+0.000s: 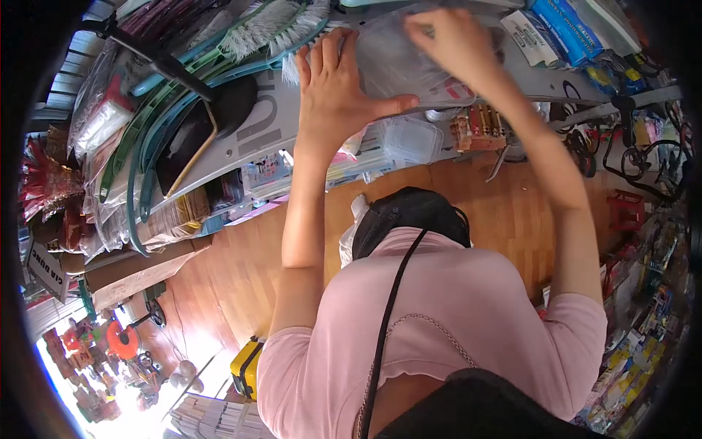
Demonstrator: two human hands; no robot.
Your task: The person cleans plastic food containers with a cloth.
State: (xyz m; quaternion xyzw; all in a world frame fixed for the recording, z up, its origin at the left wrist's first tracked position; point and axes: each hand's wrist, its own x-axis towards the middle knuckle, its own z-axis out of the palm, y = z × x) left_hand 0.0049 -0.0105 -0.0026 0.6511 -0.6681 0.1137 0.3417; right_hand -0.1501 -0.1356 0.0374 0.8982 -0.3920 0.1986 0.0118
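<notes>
My left hand (333, 95) lies with its fingers spread and thumb stretched out, palm down at the edge of a clear plastic bag (387, 62) on the grey counter. Over the far side of that bag is my right hand (457, 47), its fingers curled together in a pinch. Whatever is between those fingertips is too small to make out. Green and blue brushes with white bristles (278, 33) lie just left of my left hand.
A blue package (567, 29) lies on the counter (267, 113) at the right. Below its edge are a clear plastic box (413, 139) and a small wooden rack (479, 128). A black rod (157, 62) crosses the left side. A yellow case (246, 366) stands on the floor.
</notes>
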